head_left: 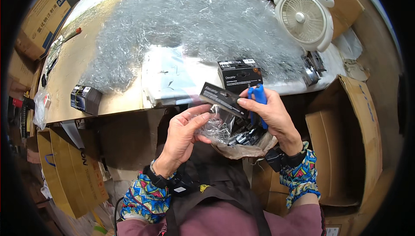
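Observation:
In front of my lap, my left hand (183, 128) closes its thumb and fingers on a small clear plastic bag (216, 129) with thin shiny pieces showing in it. My right hand (276, 113) pinches a black printed header card (222, 99) that lies across the bag's top. The same hand also grips a blue-handled hand tool (260, 94); its working end is hard to make out. Below both hands sits an open pale sack (248, 151) holding several small black-and-clear packets (244, 137).
A black stack of cards (240, 78) stands at the table's front edge, and another stack (85, 99) at the left. A wide heap of clear packets (186, 17) covers the table's back. A white fan (302, 17) stands far right. Open cardboard boxes flank me, one right (367, 123), one left (71, 171).

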The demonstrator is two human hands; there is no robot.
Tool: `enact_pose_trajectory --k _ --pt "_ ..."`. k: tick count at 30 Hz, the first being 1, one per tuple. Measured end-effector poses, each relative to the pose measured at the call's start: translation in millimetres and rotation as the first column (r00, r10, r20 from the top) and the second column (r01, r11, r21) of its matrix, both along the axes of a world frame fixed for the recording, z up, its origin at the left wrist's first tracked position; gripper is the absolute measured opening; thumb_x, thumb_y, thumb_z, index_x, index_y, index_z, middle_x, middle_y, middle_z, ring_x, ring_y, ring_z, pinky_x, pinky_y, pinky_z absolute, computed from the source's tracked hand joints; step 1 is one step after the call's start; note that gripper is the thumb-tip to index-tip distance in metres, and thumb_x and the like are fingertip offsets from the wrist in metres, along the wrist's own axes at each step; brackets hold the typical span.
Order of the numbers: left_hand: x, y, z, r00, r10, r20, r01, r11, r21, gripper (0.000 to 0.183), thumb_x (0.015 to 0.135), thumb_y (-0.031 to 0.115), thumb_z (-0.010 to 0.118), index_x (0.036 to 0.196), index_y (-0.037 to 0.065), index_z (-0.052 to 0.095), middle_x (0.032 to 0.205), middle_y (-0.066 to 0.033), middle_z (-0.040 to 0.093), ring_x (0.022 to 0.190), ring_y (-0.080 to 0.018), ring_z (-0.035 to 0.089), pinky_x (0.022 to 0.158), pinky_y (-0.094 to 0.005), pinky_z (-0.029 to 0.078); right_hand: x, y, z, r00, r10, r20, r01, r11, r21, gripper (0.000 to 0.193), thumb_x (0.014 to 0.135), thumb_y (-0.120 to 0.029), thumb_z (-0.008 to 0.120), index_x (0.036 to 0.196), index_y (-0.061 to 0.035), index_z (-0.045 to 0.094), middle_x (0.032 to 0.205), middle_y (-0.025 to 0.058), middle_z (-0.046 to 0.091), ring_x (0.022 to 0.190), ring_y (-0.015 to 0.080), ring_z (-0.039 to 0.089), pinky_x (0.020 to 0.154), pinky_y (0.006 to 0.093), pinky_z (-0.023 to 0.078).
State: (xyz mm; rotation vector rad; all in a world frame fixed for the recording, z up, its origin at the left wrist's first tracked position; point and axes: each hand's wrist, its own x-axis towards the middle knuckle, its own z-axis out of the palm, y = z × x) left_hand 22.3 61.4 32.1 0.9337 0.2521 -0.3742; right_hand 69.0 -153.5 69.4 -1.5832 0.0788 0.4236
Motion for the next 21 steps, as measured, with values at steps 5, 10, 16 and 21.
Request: enact_pose_trajectory --k 5,10,16,21 --pt "-3.2 -5.4 1.1 0.997 -0.075 0.001 0.075 0.997 0.010 0.028 0.088 0.013 0.063 0.109 -0.005 0.060 0.097 -0.0105 0.067 0.075 -0.0120 0.066 0.053 -0.0225 0.058 1.3 6.7 -8.4 0.980 0.115 0.164 -0.100 0.990 -0.096 0.023 0.079 -0.021 0.074 0.088 -0.0019 0.064 0.074 -0.0022 0.059 0.066 0.0052 0.052 0.059 0.0229 0.043" --pt "-7.1 -9.8 -4.9 0.999 -0.003 -0.040 0.004 1.000 0.003 0.024 0.088 0.015 0.064 0.100 -0.005 0.063 0.087 -0.0100 0.068 0.066 -0.0109 0.065 0.049 -0.0220 0.055 1.7 6.8 -14.8 0.962 0.149 0.227 -0.087 0.962 -0.261 0.024 0.080 -0.022 0.074 0.086 -0.0009 0.063 0.071 0.0000 0.060 0.067 0.0058 0.052 0.060 0.0245 0.044" --pt "-10.1 -14.4 -11.1 0.998 0.040 0.057 -0.049 0.984 0.174 0.023 0.088 0.018 0.065 0.092 -0.005 0.067 0.079 -0.0087 0.068 0.056 -0.0074 0.059 0.042 -0.0191 0.046 1.8 26.6 -10.5 0.814 -0.456 0.360 0.444 0.888 0.122 0.036 0.089 -0.034 0.065 0.092 0.0015 0.058 0.069 0.0046 0.060 0.061 0.0097 0.058 0.056 0.0233 0.048" --pt "-15.8 -23.7 -5.5 0.972 0.005 0.233 -0.105 0.902 0.418 0.021 0.089 0.017 0.064 0.095 -0.002 0.068 0.077 -0.0026 0.066 0.056 -0.0028 0.053 0.045 -0.0181 0.044 0.8 36.8 -26.2 0.849 -0.461 0.260 0.435 0.887 0.153 0.048 0.093 -0.049 0.051 0.095 -0.0012 0.054 0.067 0.0088 0.061 0.055 0.0149 0.061 0.049 0.0249 0.047"
